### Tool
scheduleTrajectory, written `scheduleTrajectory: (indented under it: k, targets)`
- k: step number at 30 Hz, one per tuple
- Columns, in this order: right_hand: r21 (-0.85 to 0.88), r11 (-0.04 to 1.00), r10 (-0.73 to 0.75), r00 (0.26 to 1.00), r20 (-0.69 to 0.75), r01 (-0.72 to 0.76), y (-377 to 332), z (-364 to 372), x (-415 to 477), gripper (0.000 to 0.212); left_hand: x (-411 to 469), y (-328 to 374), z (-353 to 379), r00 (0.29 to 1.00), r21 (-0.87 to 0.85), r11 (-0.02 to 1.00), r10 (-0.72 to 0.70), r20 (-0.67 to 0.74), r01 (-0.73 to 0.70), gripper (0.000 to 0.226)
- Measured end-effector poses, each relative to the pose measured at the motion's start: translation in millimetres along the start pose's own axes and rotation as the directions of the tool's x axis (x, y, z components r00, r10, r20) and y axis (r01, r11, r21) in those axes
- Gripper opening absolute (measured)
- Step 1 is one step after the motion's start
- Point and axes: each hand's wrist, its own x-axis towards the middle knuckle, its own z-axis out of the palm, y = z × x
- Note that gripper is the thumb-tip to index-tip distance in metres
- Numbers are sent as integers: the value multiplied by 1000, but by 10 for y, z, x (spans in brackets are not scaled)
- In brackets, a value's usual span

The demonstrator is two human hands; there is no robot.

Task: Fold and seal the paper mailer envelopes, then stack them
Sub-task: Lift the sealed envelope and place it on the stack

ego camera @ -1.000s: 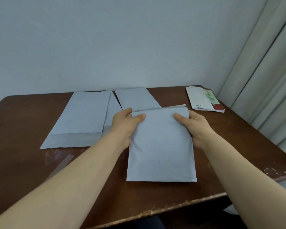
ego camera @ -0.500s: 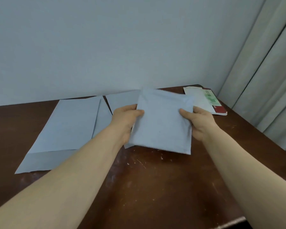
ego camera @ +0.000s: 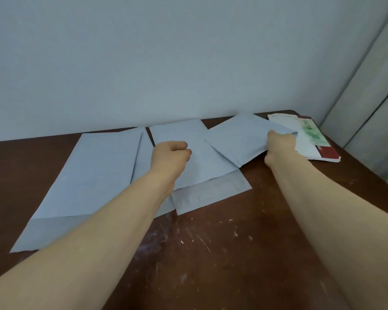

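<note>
My right hand [ego camera: 279, 145] grips the right edge of a folded pale-blue mailer [ego camera: 240, 139], which lies tilted at the back right, partly over a booklet. My left hand [ego camera: 170, 158] hovers over or rests on an unfolded mailer [ego camera: 211, 175] in the middle; its fingers are curled and hold nothing that I can see. That mailer's flap [ego camera: 211, 193] lies open toward me. At the left lies a larger unfolded mailer [ego camera: 85, 182] with another one partly under it.
The mailers lie on a dark brown wooden table [ego camera: 211, 253] with pale scratches. A booklet with a red and green cover [ego camera: 311, 139] sits at the back right corner. A blue-grey wall stands behind, and a curtain hangs at the right.
My left hand has let go of the folded mailer. My right hand has carried it to the back right and set it down by the booklet. The camera has tilted up.
</note>
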Motion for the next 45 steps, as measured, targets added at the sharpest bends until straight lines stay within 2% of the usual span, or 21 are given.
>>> scheduleTrajectory:
  k: [2, 3, 4, 6, 8, 9, 11, 14, 17, 19, 21, 22, 23, 24, 25, 26, 29, 32, 36, 41, 45]
  targets:
    - [-321, 943, -117, 991, -62, 91, 26, 27, -60, 58, 19, -5, -43, 1000, 3, 1000, 1, -3, -1, 36]
    - [-420, 890, -219, 974, -56, 176, 60, 46, -125, 63, 26, -14, -65, 1000, -1, 1000, 2, -8, -2, 36]
    - [-448, 848, -317, 948, 1, 284, 101, 61, -189, 61, 26, -23, -89, 1000, -3, 1000, 5, -12, -5, 36]
    - [-356, 776, -444, 852, 278, 521, 182, 82, -398, 48, 8, -42, -138, 1000, -1, 1000, 6, -18, -6, 36]
    - [-260, 722, -422, 706, 569, 641, 265, 113, -666, 39, -35, -57, -193, 1000, 4, 1000, 8, -26, -8, 35]
    - [-257, 684, -387, 638, 665, 683, 306, 140, -781, 39, -59, -65, -230, 999, 7, 1000, 11, -33, -11, 35]
    - [-283, 574, -324, 530, 784, 769, 394, 234, -950, 44, -109, -92, -330, 998, 21, 999, 27, -57, -26, 35]
    - [-330, 431, -266, 467, 843, 840, 519, 361, -1112, 55, -210, -164, -546, 993, 124, 990, 77, -90, -65, 40]
    - [-383, 349, -226, 474, 851, 855, 594, 448, -1165, 57, -296, -287, -811, 984, 307, 944, 153, -90, -119, 44]
    - [-403, 306, -274, 485, 830, 862, 630, 502, -1175, 46, -335, -381, -952, 986, 513, 851, 156, -50, -109, 46]
    - [-425, 313, -355, 520, 777, 849, 658, 552, -1191, 32, -392, -462, -1029, 999, 803, 596, 46, -2, -25, 50]
    - [-449, 297, -382, 536, 753, 843, 668, 582, -1201, 28, -431, -496, -1047, 999, 885, 465, -34, 6, 10, 53]
    - [-483, 258, -387, 547, 742, 837, 673, 611, -1219, 26, -468, -535, -1056, 995, 919, 393, -101, 15, 26, 56]
    - [-511, 229, -385, 559, 734, 829, 674, 631, -1235, 27, -497, -586, -1059, 989, 926, 376, -144, 30, 27, 59]
    - [-524, 229, -385, 571, 725, 820, 668, 644, -1246, 27, -523, -639, -1060, 985, 924, 381, -167, 45, 22, 61]
    - [-520, 275, -395, 588, 706, 809, 654, 643, -1256, 25, -540, -690, -1066, 983, 924, 383, -177, 54, 18, 62]
    - [-449, 486, -424, 652, 628, 749, 575, 554, -1286, 20, -520, -761, -1066, 985, 932, 361, -165, 43, 20, 64]
    - [-361, 550, -480, 639, 601, 753, 494, 418, -1364, 15, -460, -749, -1035, 986, 932, 363, -162, 43, 19, 65]
    - [-297, 515, -507, 565, 651, 804, 466, 246, -1576, 14, -425, -702, -1037, 988, 902, 430, -151, 38, 31, 66]
    - [-273, 377, -452, 433, 780, 885, 549, 111, -1806, 21, -510, -675, -1070, 1000, 882, 472, 16, 6, -12, 87]
    - [-261, 331, -402, 386, 831, 907, 631, 66, -1985, 23, -661, -711, -1121, 998, 796, 603, 61, 17, -51, 89]
